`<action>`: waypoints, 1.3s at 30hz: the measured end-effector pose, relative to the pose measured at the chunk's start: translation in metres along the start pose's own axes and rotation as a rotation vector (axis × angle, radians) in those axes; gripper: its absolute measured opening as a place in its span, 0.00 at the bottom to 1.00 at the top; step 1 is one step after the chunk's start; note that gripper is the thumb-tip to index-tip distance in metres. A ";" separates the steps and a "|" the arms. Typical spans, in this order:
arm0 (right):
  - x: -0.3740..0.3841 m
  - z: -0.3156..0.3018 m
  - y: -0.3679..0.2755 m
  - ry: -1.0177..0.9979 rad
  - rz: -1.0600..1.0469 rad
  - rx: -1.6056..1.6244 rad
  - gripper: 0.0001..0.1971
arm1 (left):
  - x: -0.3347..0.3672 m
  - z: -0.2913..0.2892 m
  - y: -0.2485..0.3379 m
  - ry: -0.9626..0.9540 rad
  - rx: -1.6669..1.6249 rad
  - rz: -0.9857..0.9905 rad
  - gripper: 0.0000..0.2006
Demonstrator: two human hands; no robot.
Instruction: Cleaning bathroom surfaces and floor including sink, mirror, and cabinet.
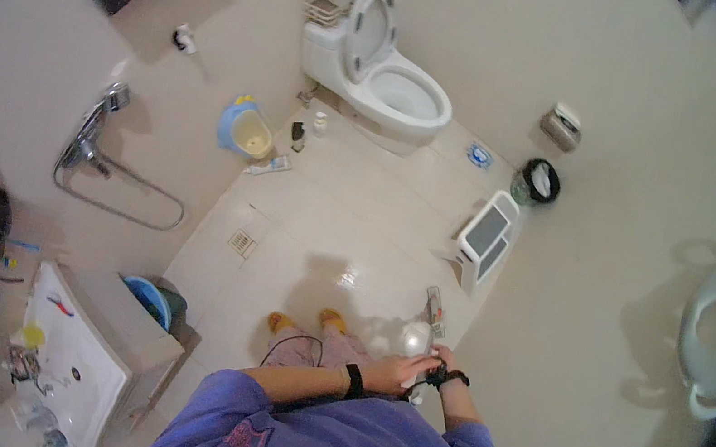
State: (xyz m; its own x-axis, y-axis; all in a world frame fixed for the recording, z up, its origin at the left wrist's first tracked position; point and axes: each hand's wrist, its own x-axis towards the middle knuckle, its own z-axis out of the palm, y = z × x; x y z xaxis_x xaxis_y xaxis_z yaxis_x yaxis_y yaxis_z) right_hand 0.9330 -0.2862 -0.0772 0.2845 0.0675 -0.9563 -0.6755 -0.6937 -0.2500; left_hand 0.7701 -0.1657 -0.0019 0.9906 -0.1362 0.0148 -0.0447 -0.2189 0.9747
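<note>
Both my hands are together low in the view, in front of my body. My left hand [399, 374] is closed round a white thing with a glossy rounded top [416, 336]; its kind is unclear. My right hand [443, 358] meets it from the other side, fingers bent against the same white thing. A dark cord or strap [437, 374] lies between the hands and the right wrist. Part of the held thing is hidden by my fingers. A thin black cord [294, 339] loops over my legs.
A white step stool [487, 232] leans by the right wall, near a bin [536, 183]. The toilet [403, 97] stands ahead with its lid up. Left are a child's potty [247, 130], a shower hose [131, 208] and the washbasin [72, 366]. A long flat item [435, 311] lies beyond my hands.
</note>
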 end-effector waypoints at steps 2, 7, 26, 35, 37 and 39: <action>0.080 -0.072 0.057 -0.104 0.070 0.419 0.14 | 0.029 0.004 0.026 0.114 0.039 0.035 0.37; 0.012 -0.038 0.005 -0.032 -0.255 0.221 0.14 | 0.034 0.000 0.016 0.043 0.300 -0.022 0.44; -0.287 -0.025 -0.022 -0.195 -1.171 0.130 0.06 | 0.105 0.026 0.018 -0.541 -0.699 0.150 0.26; -0.014 -0.081 0.066 0.001 -0.176 0.455 0.26 | 0.072 -0.010 0.032 0.143 -0.098 0.154 0.07; 0.048 -0.051 0.052 -0.128 0.058 0.640 0.30 | 0.049 -0.025 0.026 0.188 -0.064 0.107 0.07; 0.104 -0.030 0.034 -0.224 0.002 0.520 0.31 | 0.028 -0.019 0.003 0.236 -0.026 0.003 0.06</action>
State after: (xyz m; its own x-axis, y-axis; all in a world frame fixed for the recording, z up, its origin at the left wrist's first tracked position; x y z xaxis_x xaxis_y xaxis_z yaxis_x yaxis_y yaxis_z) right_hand 0.9601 -0.3240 -0.1804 0.1701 0.2562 -0.9515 -0.9382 -0.2531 -0.2359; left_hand 0.8001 -0.1515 0.0054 0.9934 0.0934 0.0669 -0.0478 -0.1937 0.9799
